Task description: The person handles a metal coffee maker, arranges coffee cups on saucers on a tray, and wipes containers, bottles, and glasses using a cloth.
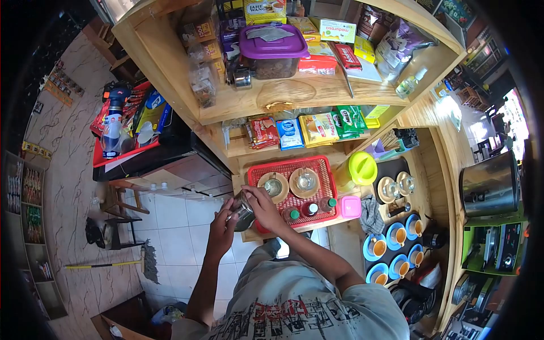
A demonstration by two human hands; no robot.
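Note:
Both my hands are around a shiny, dark silvery container, just off the left edge of a red plastic basket tray. My left hand grips its side, while my right hand is closed over its upper part. Its exact kind is hard to tell, as fingers cover much of it. In the red basket stand two clear glass cups on tan saucers. Several small bottles with green, white and red caps sit along the basket's near side.
A lime-green lidded pitcher and a pink box stand right of the basket. Farther right are a grey cloth and several cups on blue saucers. Shelves above hold packets and a purple-lidded tub. A broom lies on the floor.

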